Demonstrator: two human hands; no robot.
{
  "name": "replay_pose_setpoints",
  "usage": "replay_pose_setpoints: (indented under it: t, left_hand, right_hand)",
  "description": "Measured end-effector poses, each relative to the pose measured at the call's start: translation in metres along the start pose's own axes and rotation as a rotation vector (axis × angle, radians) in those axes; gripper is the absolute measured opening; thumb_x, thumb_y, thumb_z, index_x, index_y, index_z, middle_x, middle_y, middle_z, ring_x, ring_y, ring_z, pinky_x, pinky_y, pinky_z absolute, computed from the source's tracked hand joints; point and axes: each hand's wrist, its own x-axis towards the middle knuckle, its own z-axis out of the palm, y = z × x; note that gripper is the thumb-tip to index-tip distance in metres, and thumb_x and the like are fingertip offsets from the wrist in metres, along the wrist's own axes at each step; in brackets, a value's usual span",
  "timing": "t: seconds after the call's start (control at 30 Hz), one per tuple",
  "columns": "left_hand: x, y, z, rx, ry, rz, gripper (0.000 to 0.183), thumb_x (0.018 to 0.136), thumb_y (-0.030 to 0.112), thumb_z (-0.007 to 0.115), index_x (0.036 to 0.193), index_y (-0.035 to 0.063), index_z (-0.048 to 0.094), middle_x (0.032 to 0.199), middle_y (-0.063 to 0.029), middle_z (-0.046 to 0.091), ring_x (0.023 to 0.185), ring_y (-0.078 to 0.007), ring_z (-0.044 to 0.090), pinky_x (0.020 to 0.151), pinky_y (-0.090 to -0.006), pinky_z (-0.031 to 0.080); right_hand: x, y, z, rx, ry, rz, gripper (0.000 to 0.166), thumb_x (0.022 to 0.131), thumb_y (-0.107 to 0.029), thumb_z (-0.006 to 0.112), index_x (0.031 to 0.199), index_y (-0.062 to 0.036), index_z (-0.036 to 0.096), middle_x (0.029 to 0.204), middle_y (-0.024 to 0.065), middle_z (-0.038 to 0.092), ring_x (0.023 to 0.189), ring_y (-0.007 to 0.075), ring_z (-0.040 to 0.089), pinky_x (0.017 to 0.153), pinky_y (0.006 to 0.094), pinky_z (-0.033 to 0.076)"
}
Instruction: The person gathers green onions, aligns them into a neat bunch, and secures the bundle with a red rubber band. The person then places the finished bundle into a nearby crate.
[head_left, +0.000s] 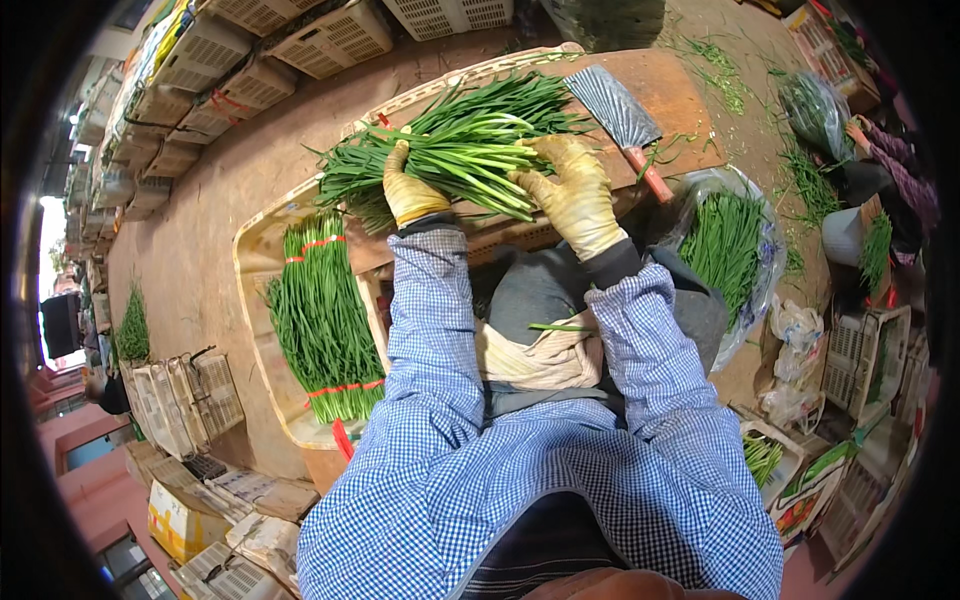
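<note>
Both my hands wear stained yellowish gloves. My left hand grips the leafy side of a loose bunch of garlic chives, thumb on top. At the pale stem ends, my right hand touches the bunch with fingers spread; whether it grips any stems I cannot tell. More chives lie behind on a wooden board. A cleaver with a red handle rests on the board to the right. Chives bundled with red bands fill part of a plastic crate at the left.
Loose chives lie in a plastic-lined container at the right. Stacked crates stand at upper left, more crates at lower left. A co-worker's hand is by a bagged bunch at far right. Cut scraps litter the floor.
</note>
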Motion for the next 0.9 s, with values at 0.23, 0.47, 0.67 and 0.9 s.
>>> replay_pose_setpoints:
  t: [0.23,0.47,0.67,0.9]
  left_hand:
    - [-0.008,-0.003,0.004,0.009,-0.013,0.014,0.036,0.081,0.026,0.071,0.107,0.0017,0.066,0.106,-0.0151,0.071,0.090,-0.0338,0.067,0.089,-0.0475,0.055]
    - [-0.005,-0.005,-0.002,-0.068,-0.129,-0.003,0.037,0.082,0.026,0.070,0.108,0.0007,0.065,0.106,-0.0178,0.070,0.092,-0.0356,0.067,0.090,-0.0501,0.055]
    - [0.000,-0.007,0.003,-0.040,-0.076,-0.007,0.035,0.082,0.023,0.067,0.107,-0.0004,0.064,0.106,-0.0196,0.070,0.093,-0.0365,0.067,0.091,-0.0517,0.055]
    - [-0.010,-0.014,0.023,0.055,-0.116,0.151,0.024,0.083,0.016,0.067,0.100,0.0001,0.061,0.098,-0.0153,0.067,0.084,-0.0332,0.067,0.084,-0.0485,0.058]
  right_hand:
    - [0.004,0.006,0.004,-0.120,-0.114,0.211,0.028,0.081,-0.020,0.075,0.100,-0.0001,0.070,0.100,0.0182,0.068,0.096,0.0356,0.064,0.085,0.0424,0.051]
    - [0.014,0.017,0.016,-0.027,-0.233,0.327,0.025,0.080,-0.011,0.069,0.104,-0.0045,0.071,0.106,0.0165,0.067,0.103,0.0332,0.064,0.090,0.0383,0.051]
    - [0.003,0.040,0.017,0.172,-0.235,0.197,0.025,0.084,-0.004,0.060,0.108,-0.0021,0.067,0.101,0.0138,0.067,0.088,0.0314,0.064,0.080,0.0363,0.052]
    - [0.012,0.034,-0.004,-0.356,-0.308,0.121,0.028,0.075,-0.004,0.068,0.102,0.0007,0.065,0.098,0.0254,0.067,0.095,0.0414,0.065,0.084,0.0444,0.053]
